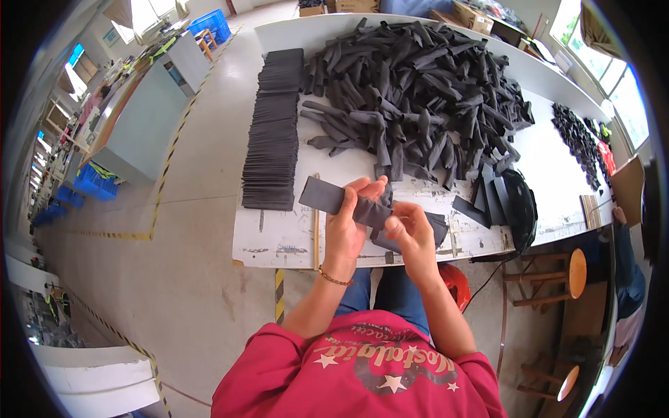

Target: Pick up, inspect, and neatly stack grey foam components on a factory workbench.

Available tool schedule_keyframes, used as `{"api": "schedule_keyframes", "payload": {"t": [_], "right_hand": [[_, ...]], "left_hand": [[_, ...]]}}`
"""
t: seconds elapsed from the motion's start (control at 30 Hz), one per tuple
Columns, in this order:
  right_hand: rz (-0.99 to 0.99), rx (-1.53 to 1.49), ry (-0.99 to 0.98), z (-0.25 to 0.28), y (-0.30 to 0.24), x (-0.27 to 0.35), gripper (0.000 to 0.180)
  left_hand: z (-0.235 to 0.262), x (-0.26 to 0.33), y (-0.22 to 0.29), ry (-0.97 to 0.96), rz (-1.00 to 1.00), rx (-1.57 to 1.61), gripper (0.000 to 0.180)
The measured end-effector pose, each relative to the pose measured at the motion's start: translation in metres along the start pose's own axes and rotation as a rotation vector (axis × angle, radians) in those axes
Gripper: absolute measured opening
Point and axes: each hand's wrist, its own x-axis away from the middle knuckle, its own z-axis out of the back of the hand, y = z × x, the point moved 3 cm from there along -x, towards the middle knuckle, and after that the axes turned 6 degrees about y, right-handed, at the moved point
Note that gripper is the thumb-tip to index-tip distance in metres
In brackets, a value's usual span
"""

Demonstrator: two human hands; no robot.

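A dark grey fabric strip (322,196) lies across both my hands above the table's front edge. My left hand (350,214) is closed around its middle, with a flat, smooth end sticking out to the left. My right hand (413,239) has its thumb and fingers curled at the strip's wrinkled other end; the exact grip is partly hidden. Beneath and behind my right hand, a small bunch of dark strips (437,227) rests on the white table (272,240).
Neatly stacked flat dark pieces (270,139) form a long row at left. A large loose heap of strips (418,90) covers the back. At right are several flat dark pieces (492,195) beside a black bag-like object (521,212) with a cord. Wooden stools (575,274) stand further right.
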Motion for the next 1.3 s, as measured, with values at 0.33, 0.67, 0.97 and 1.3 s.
{"api": "schedule_keyframes", "payload": {"t": [0.33, 0.67, 0.97, 1.3], "right_hand": [[0.037, -0.032, 0.062, -0.002, 0.019, -0.010, 0.019], [-0.009, -0.132, -0.097, -0.002, 0.020, -0.002, 0.011], [1.083, 0.582, 0.111, 0.034, -0.005, -0.007, 0.033], [0.036, 0.009, 0.142, 0.063, 0.031, -0.016, 0.015]], "left_hand": [[0.007, 0.000, -0.006, -0.051, 0.030, 0.023, 0.033], [0.012, -0.008, -0.010, -0.065, 0.091, 0.106, 0.034], [0.052, 0.001, -0.014, 0.254, 0.180, 0.028, 0.026], [0.060, 0.006, -0.016, 0.342, 0.116, -0.192, 0.016]]}}
